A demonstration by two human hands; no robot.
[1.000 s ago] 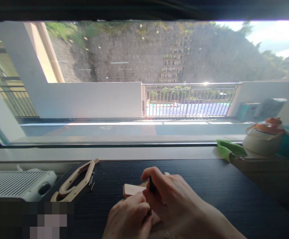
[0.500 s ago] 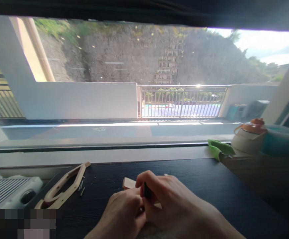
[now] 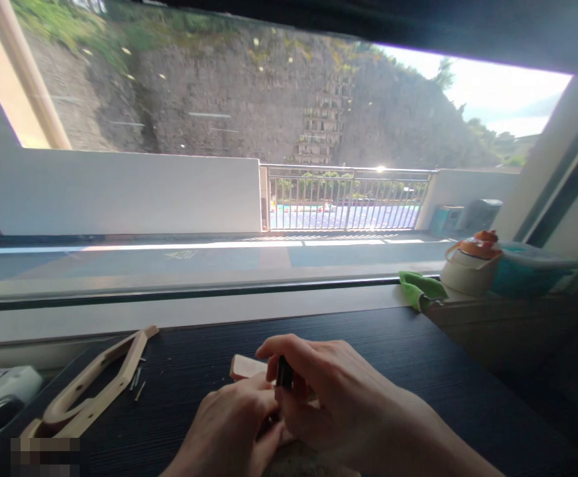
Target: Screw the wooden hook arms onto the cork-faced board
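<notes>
Right hand point(image 3: 319, 387) held dark object point(image 3: 284, 373); left hand point(image 3: 232, 417) held pale wooden piece point(image 3: 247, 367) over dark table point(image 3: 368, 338). Thin metal fasteners point(image 3: 140, 391) lay beside wooden frame point(image 3: 127, 368). Green cloth point(image 3: 415, 287) lay by bottle point(image 3: 468, 270) on windowsill point(image 3: 219, 307).

Rm beside a lg window point(image 3: 249, 132), exact type unclear; lived-in work corner by the look. Evid.: dark bench point(image 3: 408, 351) up at the sill point(image 3: 194, 310), w/ wood piece point(image 3: 248, 366), wooden frame point(image 3: 101, 404) + loose fasteners point(image 3: 140, 391). Sill has green cloth point(image 3: 421, 288), bottle point(image 3: 468, 271), teal tub point(image 3: 527, 271). Outside: walkway point(image 3: 219, 258), white parapet point(image 3: 134, 192), metal railing point(image 3: 351, 199), rock face point(image 3: 219, 93) behind.
</notes>
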